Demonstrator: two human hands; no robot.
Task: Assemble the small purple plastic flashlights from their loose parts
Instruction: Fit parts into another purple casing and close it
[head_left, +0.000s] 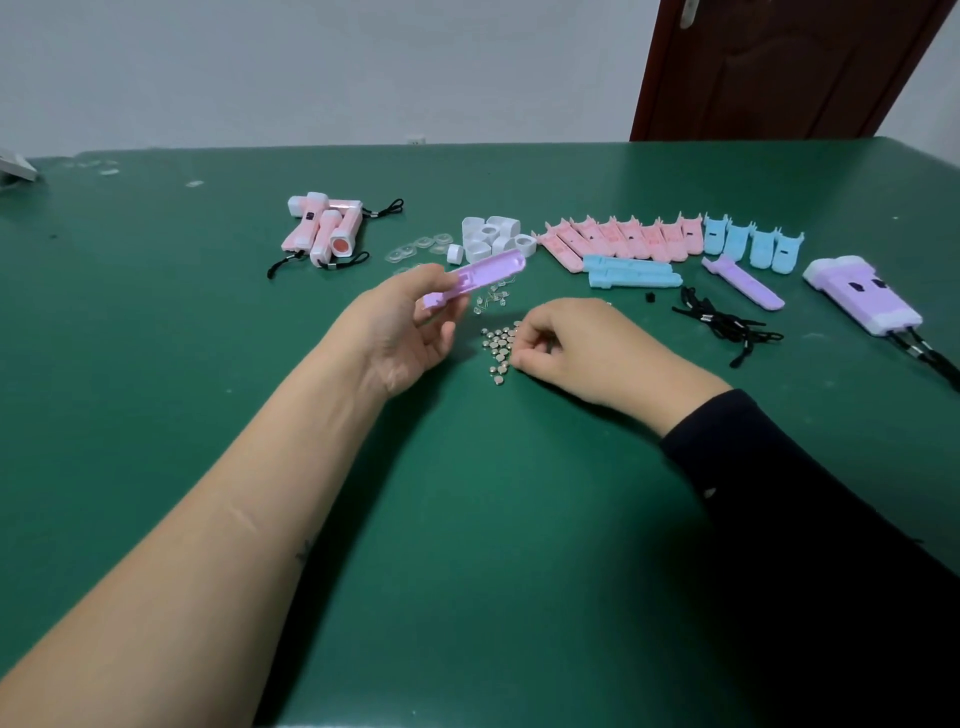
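My left hand (410, 327) holds a purple flashlight shell half (475, 276) above the table, pinched between thumb and fingers, its long axis pointing up and right. My right hand (566, 345) rests on the green table with curled fingers at the edge of a pile of small silver button cells (497, 348); whether it pinches one is hidden. Another purple shell half (744, 283) lies to the right. Two assembled purple flashlights (865, 296) lie at the far right. Small clear LEDs (493, 300) lie just behind the cells.
White caps (493, 236) and clear lenses (415, 249) lie behind my left hand. Pink shells (618, 240) and blue shells (748, 244) line the back; blue halves (631, 273) lie before them. Finished pink flashlights (324, 231) sit back left. Black lanyards (722, 325) lie right.
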